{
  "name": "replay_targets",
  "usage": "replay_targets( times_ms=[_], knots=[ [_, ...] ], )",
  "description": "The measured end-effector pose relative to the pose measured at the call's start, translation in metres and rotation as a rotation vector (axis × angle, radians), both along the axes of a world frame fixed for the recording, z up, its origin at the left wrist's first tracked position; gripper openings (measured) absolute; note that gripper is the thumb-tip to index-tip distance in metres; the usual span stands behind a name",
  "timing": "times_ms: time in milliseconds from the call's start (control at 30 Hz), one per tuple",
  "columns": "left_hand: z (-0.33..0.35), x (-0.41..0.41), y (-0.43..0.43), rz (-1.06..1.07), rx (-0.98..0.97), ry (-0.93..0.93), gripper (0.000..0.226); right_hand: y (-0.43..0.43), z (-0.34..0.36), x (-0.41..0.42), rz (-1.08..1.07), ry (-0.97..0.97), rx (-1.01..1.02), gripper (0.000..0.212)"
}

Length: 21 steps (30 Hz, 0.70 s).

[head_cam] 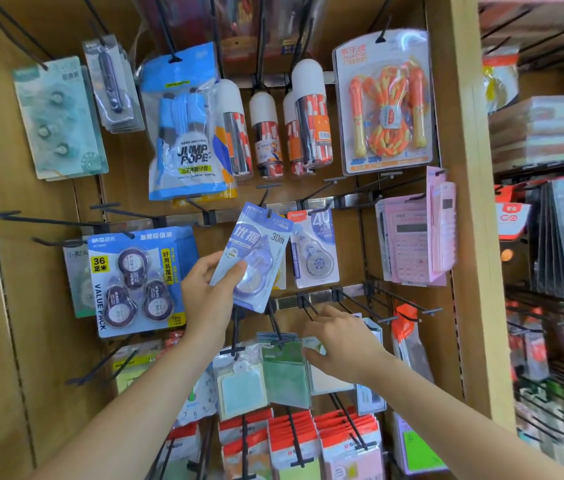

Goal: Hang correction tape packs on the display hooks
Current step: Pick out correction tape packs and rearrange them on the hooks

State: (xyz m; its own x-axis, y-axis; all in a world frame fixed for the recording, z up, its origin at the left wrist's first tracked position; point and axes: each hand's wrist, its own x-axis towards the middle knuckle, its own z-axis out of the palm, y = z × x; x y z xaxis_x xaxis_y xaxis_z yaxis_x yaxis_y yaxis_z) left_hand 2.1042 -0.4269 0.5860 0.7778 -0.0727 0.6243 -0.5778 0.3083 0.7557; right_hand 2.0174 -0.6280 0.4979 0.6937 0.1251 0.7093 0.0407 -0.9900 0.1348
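My left hand [209,292] grips a pale blue correction tape pack [256,251] marked 30m by its lower left corner. The pack is tilted, and its top hole sits at the tip of a black display hook [268,213]. Just right of it another correction tape pack [315,249] marked 40 hangs on its own hook. A blue three-roll value pack [135,282] hangs to the left. My right hand [341,344] is lower, fingers spread, resting on a small white card pack [313,348] hanging on a lower hook.
Jump rope packs [183,133] and white-capped tubes [268,133] hang above. Pink calculators [412,240] hang at the right. Bare black hooks [408,304] stick out right of my right hand. Sticky note packs [285,375] and red-topped packs [294,441] fill the rows below.
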Motion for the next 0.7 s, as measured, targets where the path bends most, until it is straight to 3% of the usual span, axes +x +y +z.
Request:
replay_targets(
  times_ms=[267, 467, 700],
  knots=[
    [0.006, 0.029, -0.014, 0.096, 0.145, 0.052, 0.021, -0.005, 0.003, 0.0, 0.074, 0.051, 0.075, 0.027],
    [-0.005, 0.032, -0.013, 0.23, 0.317, -0.041, 0.022, -0.015, 0.008, -0.012, 0.247, 0.078, 0.334, 0.015],
    [-0.045, 0.001, 0.001, 0.229, 0.342, -0.128, 0.048, -0.016, -0.023, -0.022, 0.343, -0.036, 0.663, 0.034]
  ],
)
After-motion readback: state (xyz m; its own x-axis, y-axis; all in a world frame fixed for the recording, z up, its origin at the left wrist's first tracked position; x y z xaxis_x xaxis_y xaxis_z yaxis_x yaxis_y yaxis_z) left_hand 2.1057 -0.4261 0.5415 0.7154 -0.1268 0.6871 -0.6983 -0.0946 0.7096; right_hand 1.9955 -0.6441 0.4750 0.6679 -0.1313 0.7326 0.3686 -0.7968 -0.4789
